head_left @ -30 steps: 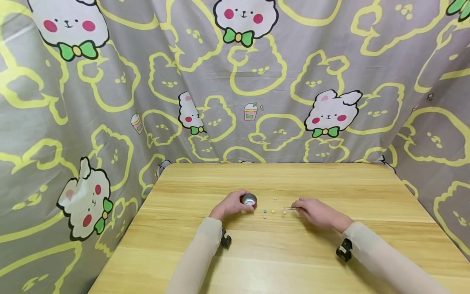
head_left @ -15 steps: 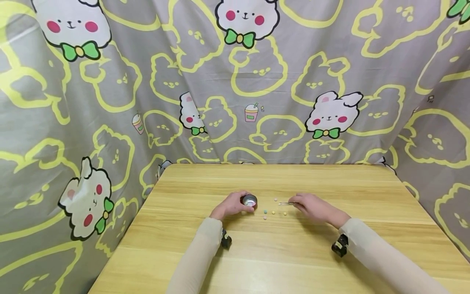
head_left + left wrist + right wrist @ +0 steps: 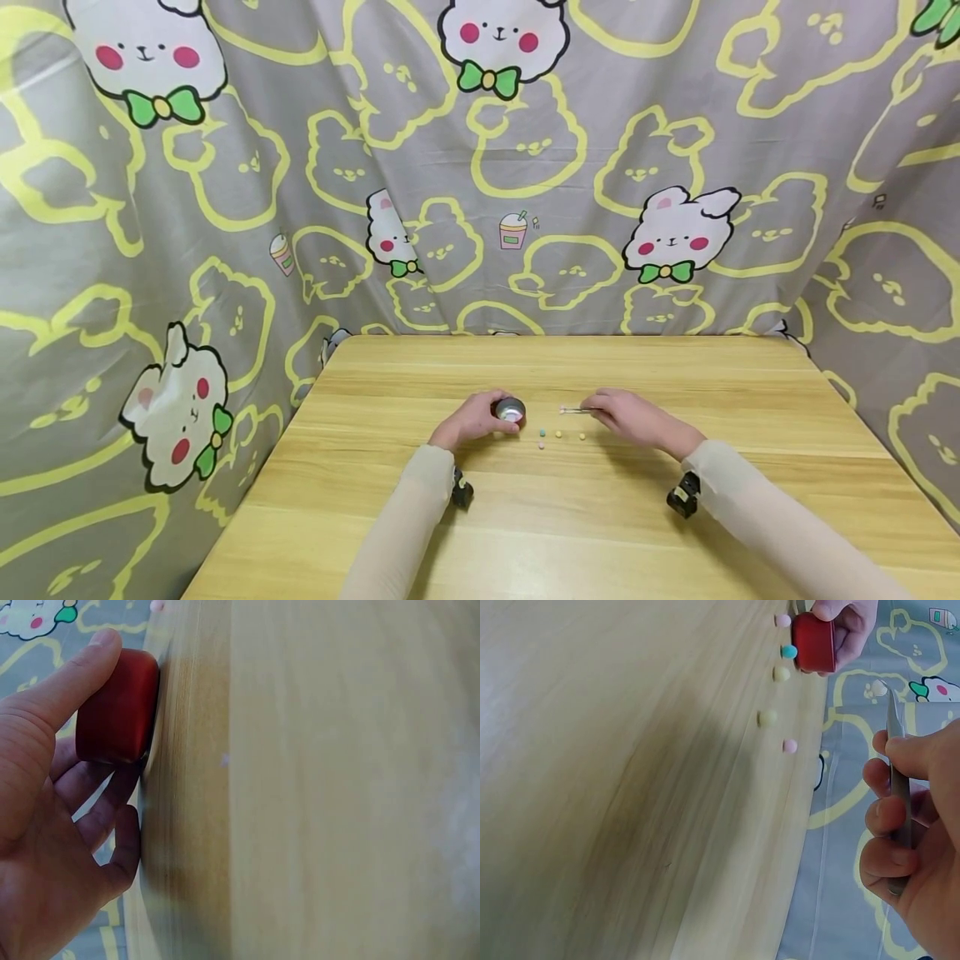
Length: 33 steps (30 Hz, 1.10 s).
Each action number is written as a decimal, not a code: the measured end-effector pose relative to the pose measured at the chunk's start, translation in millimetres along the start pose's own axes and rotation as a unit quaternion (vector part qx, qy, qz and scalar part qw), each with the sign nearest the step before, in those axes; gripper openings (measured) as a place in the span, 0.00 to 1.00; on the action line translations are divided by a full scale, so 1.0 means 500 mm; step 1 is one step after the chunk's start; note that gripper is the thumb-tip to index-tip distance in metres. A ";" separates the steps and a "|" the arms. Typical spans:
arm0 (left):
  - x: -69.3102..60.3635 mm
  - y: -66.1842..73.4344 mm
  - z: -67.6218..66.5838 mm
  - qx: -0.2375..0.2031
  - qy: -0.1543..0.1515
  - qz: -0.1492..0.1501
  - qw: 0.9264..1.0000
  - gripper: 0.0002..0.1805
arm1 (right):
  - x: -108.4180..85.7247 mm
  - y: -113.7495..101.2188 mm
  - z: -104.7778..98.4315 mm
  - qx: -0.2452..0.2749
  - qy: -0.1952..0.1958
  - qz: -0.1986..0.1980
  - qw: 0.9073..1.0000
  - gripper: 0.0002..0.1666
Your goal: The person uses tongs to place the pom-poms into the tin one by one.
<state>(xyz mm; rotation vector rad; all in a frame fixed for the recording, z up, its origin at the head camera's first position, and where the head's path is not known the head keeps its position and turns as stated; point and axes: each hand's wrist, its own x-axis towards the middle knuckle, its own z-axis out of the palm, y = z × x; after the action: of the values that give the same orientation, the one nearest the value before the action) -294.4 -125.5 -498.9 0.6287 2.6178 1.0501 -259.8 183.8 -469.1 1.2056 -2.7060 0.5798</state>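
In the head view, my left hand (image 3: 476, 415) grips a small round tin (image 3: 511, 410), silvery inside. The tin's red outer wall (image 3: 120, 705) shows between thumb and fingers in the left wrist view. My right hand (image 3: 633, 417) holds metal tweezers (image 3: 900, 795), pointing left toward the tin. Their tips overlap a pink bead (image 3: 562, 408) in the head view. A whitish spot lies by the tips in the right wrist view; I cannot tell whether it is a bead. Between the hands lie a teal bead (image 3: 542, 433), two yellow beads (image 3: 558, 434) and another pink bead (image 3: 542, 445).
The wooden table (image 3: 525, 525) carries the tin and the beads. A grey curtain (image 3: 450, 275) with yellow outlines and rabbit faces hangs behind the table and at both sides. Each wrist bears a small black camera (image 3: 683, 496).
My right hand with the tweezers has moved left and slightly away from me, bringing the tips to the far pink bead. My left hand and the tin have stayed put.
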 end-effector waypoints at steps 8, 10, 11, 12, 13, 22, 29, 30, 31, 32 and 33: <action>-0.002 0.002 -0.001 0.002 0.001 -0.002 1.000 0.29 | 0.011 -0.007 0.004 0.000 -0.002 -0.002 1.000 0.11; -0.003 0.003 -0.001 0.003 0.001 -0.003 1.000 0.29 | 0.014 -0.009 0.003 0.001 0.001 -0.006 1.000 0.11; -0.002 0.002 -0.001 0.004 0.001 -0.002 1.000 0.28 | 0.016 -0.010 0.002 0.000 0.000 -0.007 1.000 0.11; -0.002 0.003 -0.001 0.004 0.002 -0.002 1.000 0.28 | 0.018 -0.012 0.001 0.001 0.001 -0.009 1.000 0.11; -0.002 0.003 -0.001 0.005 0.002 -0.002 1.000 0.28 | 0.021 -0.013 0.001 0.001 0.001 -0.010 1.000 0.11; -0.001 0.003 -0.003 0.001 0.002 0.004 1.000 0.28 | 0.041 -0.017 -0.003 0.005 0.003 -0.022 1.000 0.10; -0.001 0.003 -0.003 0.001 0.000 -0.001 1.000 0.29 | 0.052 -0.024 -0.005 0.003 0.019 -0.038 0.999 0.10; -0.001 0.003 -0.003 0.002 0.000 0.000 1.000 0.29 | 0.053 -0.025 -0.006 0.005 0.020 -0.040 0.999 0.10; -0.001 0.002 -0.003 0.003 0.000 -0.001 1.000 0.29 | 0.054 -0.026 -0.006 0.005 0.020 -0.041 0.999 0.09; -0.001 0.002 -0.003 0.005 0.000 -0.002 1.000 0.29 | 0.056 -0.027 -0.007 0.007 0.020 -0.043 0.999 0.09; -0.001 0.001 -0.003 0.005 0.000 -0.001 1.000 0.29 | 0.057 -0.028 -0.007 0.007 0.020 -0.043 0.999 0.09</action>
<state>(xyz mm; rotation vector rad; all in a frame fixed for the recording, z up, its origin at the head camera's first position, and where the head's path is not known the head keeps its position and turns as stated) -294.5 -126.0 -497.3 0.6270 2.6243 1.0366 -268.9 157.0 -454.3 1.2928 -2.6070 0.6070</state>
